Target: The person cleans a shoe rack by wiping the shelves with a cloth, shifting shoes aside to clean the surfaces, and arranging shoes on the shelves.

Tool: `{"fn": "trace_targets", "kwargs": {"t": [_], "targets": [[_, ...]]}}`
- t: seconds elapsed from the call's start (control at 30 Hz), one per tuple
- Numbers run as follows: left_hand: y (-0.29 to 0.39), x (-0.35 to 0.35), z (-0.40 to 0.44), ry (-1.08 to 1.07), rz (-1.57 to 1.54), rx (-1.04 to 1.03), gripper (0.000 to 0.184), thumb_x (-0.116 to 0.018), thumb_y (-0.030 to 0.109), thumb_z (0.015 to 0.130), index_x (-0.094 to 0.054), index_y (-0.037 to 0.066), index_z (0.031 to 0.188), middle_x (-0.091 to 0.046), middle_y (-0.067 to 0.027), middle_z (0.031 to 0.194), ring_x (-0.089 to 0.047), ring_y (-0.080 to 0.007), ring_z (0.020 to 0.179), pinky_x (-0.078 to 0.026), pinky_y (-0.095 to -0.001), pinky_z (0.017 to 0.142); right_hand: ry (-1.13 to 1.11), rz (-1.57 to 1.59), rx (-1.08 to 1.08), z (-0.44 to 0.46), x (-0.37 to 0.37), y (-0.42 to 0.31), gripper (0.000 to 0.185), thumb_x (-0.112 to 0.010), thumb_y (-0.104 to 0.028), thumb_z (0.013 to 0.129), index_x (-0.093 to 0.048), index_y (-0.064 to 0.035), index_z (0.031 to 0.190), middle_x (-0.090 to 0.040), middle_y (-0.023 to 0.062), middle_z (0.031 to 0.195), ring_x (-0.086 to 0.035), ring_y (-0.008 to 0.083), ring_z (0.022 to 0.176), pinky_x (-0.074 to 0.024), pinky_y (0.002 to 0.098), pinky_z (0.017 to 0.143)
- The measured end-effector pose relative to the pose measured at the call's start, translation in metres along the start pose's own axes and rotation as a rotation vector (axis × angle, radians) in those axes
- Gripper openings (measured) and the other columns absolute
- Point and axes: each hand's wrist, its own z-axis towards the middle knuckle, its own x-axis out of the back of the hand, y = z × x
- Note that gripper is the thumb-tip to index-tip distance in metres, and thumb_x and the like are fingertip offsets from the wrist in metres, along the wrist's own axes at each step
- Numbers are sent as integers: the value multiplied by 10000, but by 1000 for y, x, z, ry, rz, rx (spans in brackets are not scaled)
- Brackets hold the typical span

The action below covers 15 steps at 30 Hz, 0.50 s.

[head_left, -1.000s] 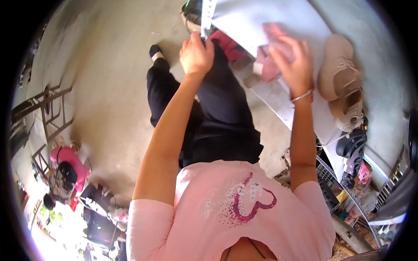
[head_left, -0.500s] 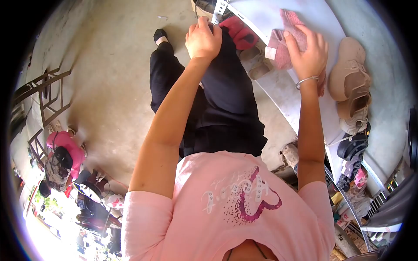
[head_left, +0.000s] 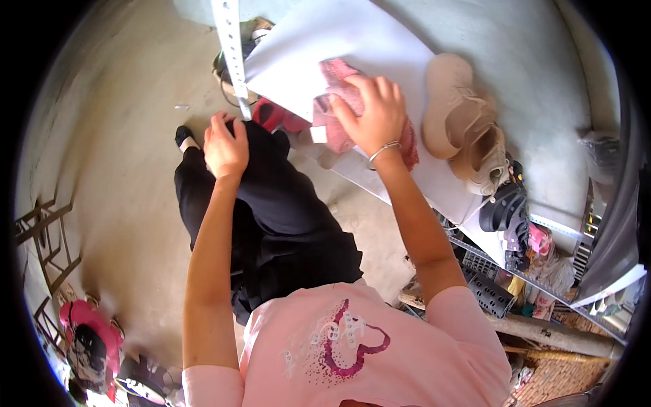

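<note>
My right hand (head_left: 373, 115) grips a pink cloth (head_left: 339, 85) against the white shelf top (head_left: 298, 44), with the thumb and fingers apart over it. A white tag shows on the cloth's left edge. To the right of this hand, beige shoes (head_left: 475, 142) stand along the back of the shelf. My left hand (head_left: 227, 146) rests on the knee of my black trousers (head_left: 271, 183), its fingers loosely bent and holding nothing. It is close to the perforated white metal upright (head_left: 231, 54) at the shelf's corner.
Red shoes (head_left: 269, 115) sit below the shelf's edge. Black sandals (head_left: 502, 207) stand farther along the shelf. A wooden log (head_left: 549, 334) lies at the lower right. At the left are a dark metal frame (head_left: 51, 237) and a pink item (head_left: 95, 325).
My view has turned, so the shelf, shoes and both hands appear farther left. My right hand stays on the cloth, and my left hand stays at the knee.
</note>
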Motion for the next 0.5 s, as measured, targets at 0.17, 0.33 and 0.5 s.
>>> {"fn": "trace_targets", "kwargs": {"t": [0.17,0.33,0.5], "targets": [[-5,-5,1,19,-334,65,337,-594,172,826,-503,36,1121,-622,-100,1039,-560,-300,1005,-426,-380,877,-20,-12,-30,0,1,1,308,-721,-325,694,-626,-165,940,-571,38,860,-525,280,807,-427,382,709],[66,65,-34,-55,-1036,21,288,-479,7,890,-465,-34,1175,-598,-87,802,-551,-120,774,-431,-238,755,8,-24,-31,0,2,2,317,-723,-341,673,-620,-161,913,-553,41,849,-522,269,815,-426,376,701],[108,186,-112,380,-1093,-59,336,-524,182,890,-448,-19,1148,-548,-87,749,-504,-201,650,-453,-315,621,-20,-15,-63,-3,3,3,293,-696,-343,677,-620,-178,907,-531,27,853,-508,253,820,-413,379,694]]}}
